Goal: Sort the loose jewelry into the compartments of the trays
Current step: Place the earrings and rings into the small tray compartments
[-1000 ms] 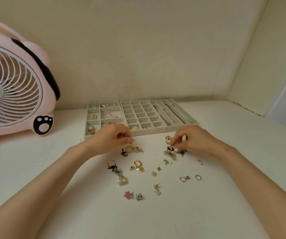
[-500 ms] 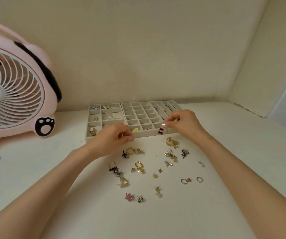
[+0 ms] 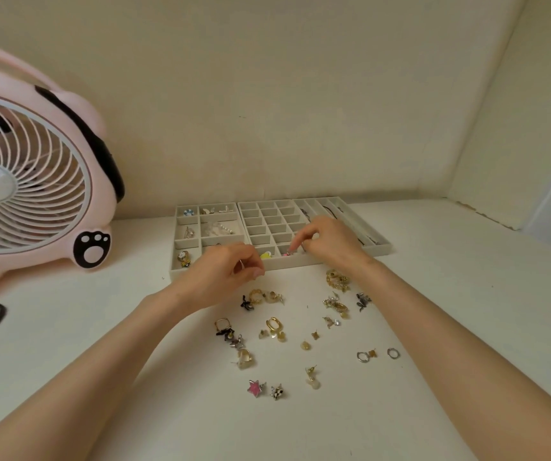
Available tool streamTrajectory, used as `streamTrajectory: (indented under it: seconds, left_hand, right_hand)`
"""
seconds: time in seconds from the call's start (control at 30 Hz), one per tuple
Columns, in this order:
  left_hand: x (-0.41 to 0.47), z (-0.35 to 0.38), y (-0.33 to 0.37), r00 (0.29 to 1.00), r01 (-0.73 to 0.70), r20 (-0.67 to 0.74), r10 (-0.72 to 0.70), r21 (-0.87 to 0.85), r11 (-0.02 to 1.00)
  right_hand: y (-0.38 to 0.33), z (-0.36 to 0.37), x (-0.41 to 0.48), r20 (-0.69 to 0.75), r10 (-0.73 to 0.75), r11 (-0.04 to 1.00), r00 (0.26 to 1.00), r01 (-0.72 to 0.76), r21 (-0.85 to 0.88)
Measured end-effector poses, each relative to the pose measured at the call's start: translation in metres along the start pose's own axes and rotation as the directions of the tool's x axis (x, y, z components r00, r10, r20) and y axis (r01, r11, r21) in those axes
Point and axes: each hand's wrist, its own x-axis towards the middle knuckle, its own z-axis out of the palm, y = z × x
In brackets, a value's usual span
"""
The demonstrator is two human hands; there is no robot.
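A pink fan (image 3: 28, 168) stands at the left edge of the frame. At centre, the left hand (image 3: 220, 277) hovers at the front wall of the trays (image 3: 304, 261), its curled fingers pinching a thin silver piece (image 3: 241, 263). To its right, the right hand (image 3: 330, 242) reaches into a front-row compartment, its curled fingertips pinching a pink piece (image 3: 286, 254). Loose jewelry (image 3: 273, 325) lies scattered on the table (image 3: 467, 294), lower centre

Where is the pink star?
Head view: the pink star lies on the table, nearest the person, just left of a checkered star.
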Motion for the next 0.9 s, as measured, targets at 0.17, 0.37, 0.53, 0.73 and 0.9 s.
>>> streamTrajectory:
  seconds: [0.17,0.37,0.53,0.73,0.9]
  left_hand:
    - [0.000,0.000,0.000,1.000,-0.002,0.009,0.002,0.000,1.000]
    - [-0.001,0.002,0.000,1.000,-0.005,0.005,0.005,-0.017,1.000]
    - [0.000,0.005,0.003,1.000,-0.002,-0.001,0.002,-0.046,0.999]
    - [0.001,0.007,0.000,0.996,0.047,-0.073,-0.050,-0.045,0.998]
    - [0.002,0.008,-0.003,0.993,0.080,-0.083,-0.081,-0.010,0.997]
  right_hand:
    - [-0.003,-0.004,-0.003,-0.044,-0.007,0.994,0.999,0.003,-0.108]
    - [0.020,-0.031,-0.016,-0.008,0.053,0.997,0.999,-0.053,-0.048]
    - [0.042,-0.034,-0.032,0.155,0.095,0.995,0.983,-0.095,-0.009]
    - [0.047,-0.021,-0.038,0.104,0.086,0.994,0.991,-0.079,-0.072]
    - [0.050,-0.017,-0.040,0.097,0.071,0.996,0.993,-0.066,-0.056]
